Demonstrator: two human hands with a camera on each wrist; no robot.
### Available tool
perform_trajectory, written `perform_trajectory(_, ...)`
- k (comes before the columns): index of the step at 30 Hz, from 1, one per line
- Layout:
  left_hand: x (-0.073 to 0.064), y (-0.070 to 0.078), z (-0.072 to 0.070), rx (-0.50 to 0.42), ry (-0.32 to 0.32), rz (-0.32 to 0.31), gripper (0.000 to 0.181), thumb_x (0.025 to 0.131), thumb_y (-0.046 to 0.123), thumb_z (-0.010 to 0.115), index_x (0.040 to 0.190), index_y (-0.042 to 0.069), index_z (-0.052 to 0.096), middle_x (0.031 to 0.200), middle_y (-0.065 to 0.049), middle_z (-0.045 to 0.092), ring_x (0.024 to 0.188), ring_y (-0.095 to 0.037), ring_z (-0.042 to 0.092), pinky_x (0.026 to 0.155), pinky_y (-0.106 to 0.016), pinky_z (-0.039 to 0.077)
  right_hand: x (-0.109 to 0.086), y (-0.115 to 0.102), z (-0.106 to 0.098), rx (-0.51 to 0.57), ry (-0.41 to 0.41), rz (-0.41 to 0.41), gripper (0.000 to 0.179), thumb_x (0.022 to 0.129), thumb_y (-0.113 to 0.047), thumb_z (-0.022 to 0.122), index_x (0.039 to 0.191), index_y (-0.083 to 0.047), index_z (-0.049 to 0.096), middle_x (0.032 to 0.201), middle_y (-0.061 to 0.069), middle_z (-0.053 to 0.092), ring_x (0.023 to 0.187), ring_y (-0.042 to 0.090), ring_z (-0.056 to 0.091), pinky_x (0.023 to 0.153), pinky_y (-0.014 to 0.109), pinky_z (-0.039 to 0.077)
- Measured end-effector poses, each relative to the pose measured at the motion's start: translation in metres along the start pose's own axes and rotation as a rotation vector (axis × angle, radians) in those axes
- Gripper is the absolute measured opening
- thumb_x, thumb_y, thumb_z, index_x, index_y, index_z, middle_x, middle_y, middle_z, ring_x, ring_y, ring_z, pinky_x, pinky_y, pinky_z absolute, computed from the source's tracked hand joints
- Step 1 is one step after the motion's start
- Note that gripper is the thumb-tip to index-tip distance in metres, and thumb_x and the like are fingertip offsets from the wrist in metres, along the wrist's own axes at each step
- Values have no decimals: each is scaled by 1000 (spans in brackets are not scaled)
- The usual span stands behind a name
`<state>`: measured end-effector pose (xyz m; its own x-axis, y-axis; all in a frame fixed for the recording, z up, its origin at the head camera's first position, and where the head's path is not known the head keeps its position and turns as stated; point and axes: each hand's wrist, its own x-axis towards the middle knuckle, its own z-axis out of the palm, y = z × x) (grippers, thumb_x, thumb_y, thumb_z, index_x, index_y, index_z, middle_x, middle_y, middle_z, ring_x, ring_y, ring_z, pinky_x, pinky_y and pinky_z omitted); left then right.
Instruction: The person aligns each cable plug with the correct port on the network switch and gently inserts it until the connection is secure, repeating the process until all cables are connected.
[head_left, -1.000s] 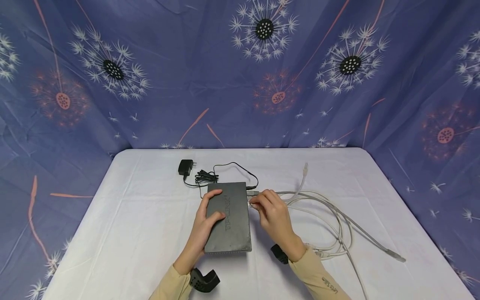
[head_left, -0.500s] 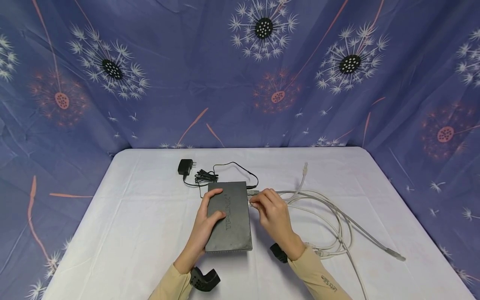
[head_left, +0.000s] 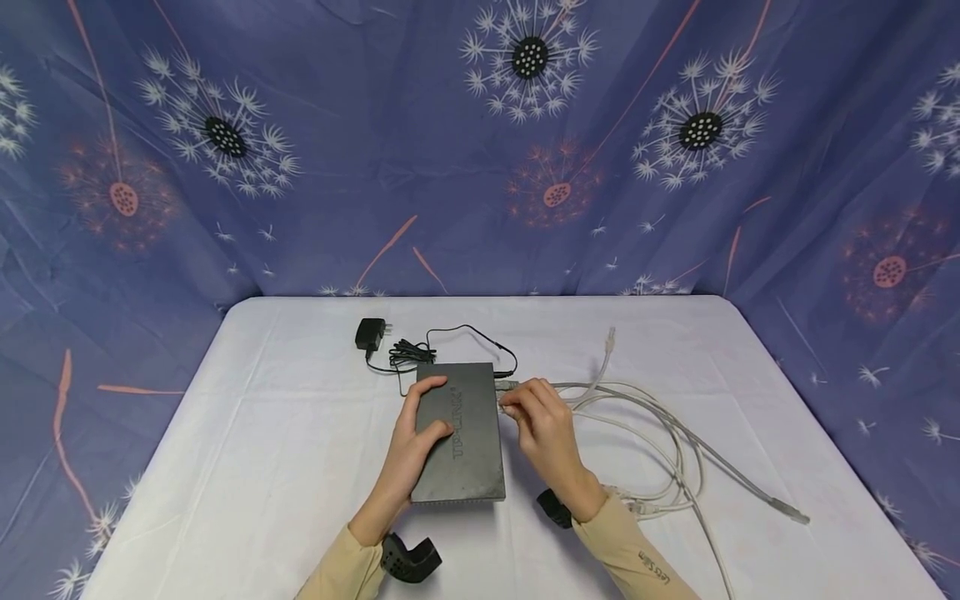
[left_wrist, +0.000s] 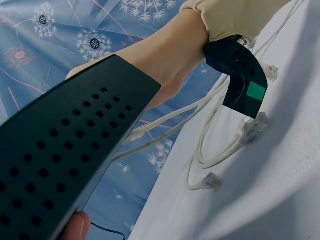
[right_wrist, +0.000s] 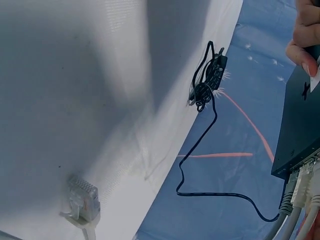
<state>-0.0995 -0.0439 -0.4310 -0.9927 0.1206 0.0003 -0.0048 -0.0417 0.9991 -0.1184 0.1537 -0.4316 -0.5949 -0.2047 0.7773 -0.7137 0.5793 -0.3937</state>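
A dark grey TP-LINK network switch [head_left: 468, 475] is held off to the left side by my left hand [head_left: 401, 454], thumb and finger over its top. My right hand [head_left: 549, 429] pinches a pale network cable plug at the switch's right edge; the fingers hide most of it. Just beyond, a grey network plug [head_left: 506, 385] sits at the same edge. In the right wrist view several plugs [right_wrist: 301, 187] line the switch's port side. The left wrist view shows the switch's perforated side [left_wrist: 75, 135].
A black power adapter [head_left: 371, 334] and bundled cord [head_left: 411, 353] lie behind the switch, the cord running to its far right corner. Looped pale and grey network cables [head_left: 678, 450] spread over the white table [head_left: 262, 467] at right. A loose plug [head_left: 611, 337] points backward.
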Motion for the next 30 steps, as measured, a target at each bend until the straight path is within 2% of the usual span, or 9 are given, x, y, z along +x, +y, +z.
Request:
perform_trajectory(7, 0, 2, 0, -4, -2, 12, 60, 81, 5, 56, 135, 26, 48, 146, -1, 34, 125, -23, 36, 97, -46, 25, 2, 0, -2, 13, -29, -10, 15, 74, 9, 72, 82, -1, 64, 82, 5, 58, 75, 21, 52, 69, 23, 40)
perform_trajectory(14, 0, 4, -1, -14, -16, -4, 60, 81, 5, 56, 136, 26, 47, 145, -4, 35, 122, -25, 38, 95, -44, 27, 5, 0, -3, -5, -69, -30, 12, 78, 7, 70, 83, -1, 62, 82, 5, 56, 76, 20, 52, 70, 23, 40)
perform_trajectory(18, 1, 4, -4, -39, -13, -28, 59, 81, 6, 57, 136, 27, 48, 146, -4, 32, 126, -26, 35, 95, -45, 27, 5, 2, -3, -21, -77, -50, 3, 86, -2, 65, 85, -2, 63, 85, 5, 57, 78, 20, 52, 69, 27, 42)
perform_trajectory(22, 2, 4, -6, -60, -3, -36, 59, 82, 6, 57, 136, 27, 48, 148, -3, 31, 128, -26, 33, 96, -47, 27, 5, 2, -5, -45, -92, -58, 11, 93, -11, 60, 88, -3, 65, 87, 4, 57, 78, 19, 52, 69, 28, 41)
perform_trajectory(26, 2, 5, -6, -60, 5, -27, 60, 81, 5, 57, 136, 26, 48, 148, -3, 30, 128, -26, 33, 95, -47, 27, 5, 1, -8, -70, -112, -59, 5, 90, -8, 64, 92, -4, 66, 89, 4, 57, 79, 19, 52, 70, 29, 42)
perform_trajectory(30, 2, 5, -6, -70, 9, -26, 60, 81, 4, 57, 136, 25, 48, 148, -3, 31, 127, -26, 33, 95, -46, 27, 3, 0, -11, -101, -127, -64, 12, 83, 0, 68, 94, -4, 66, 91, 4, 58, 81, 20, 54, 70, 31, 44)
